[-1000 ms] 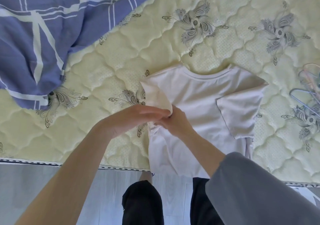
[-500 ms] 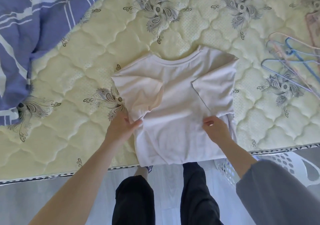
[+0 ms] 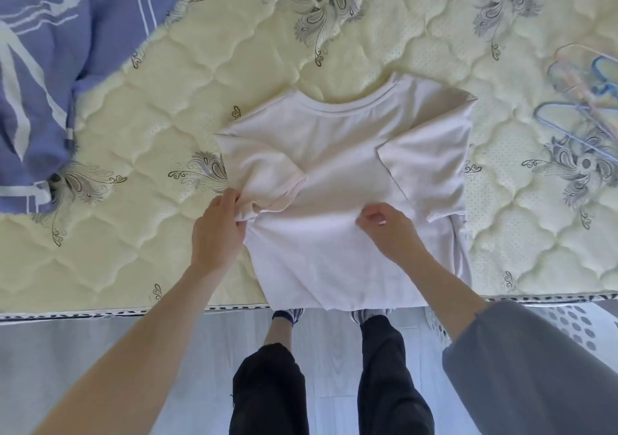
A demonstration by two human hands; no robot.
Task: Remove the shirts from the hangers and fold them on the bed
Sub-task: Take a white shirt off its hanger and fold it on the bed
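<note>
A pale pink T-shirt lies flat on the quilted mattress, collar away from me, both sleeves folded inward, its hem hanging over the bed's near edge. My left hand grips the shirt's left side just below the folded sleeve. My right hand rests on the middle of the shirt with curled fingers that pinch the cloth. Several empty wire hangers, blue and pink, lie at the right edge of the bed.
A blue blanket with white stripes is bunched at the upper left of the bed. A white perforated laundry basket stands on the floor at the lower right. My legs are against the bed's near edge.
The left sleeve has been laid inward on the shirt. My hands parted from the centre to the shirt's sides, then my right hand moved back toward the middle. The camera view shifted.
</note>
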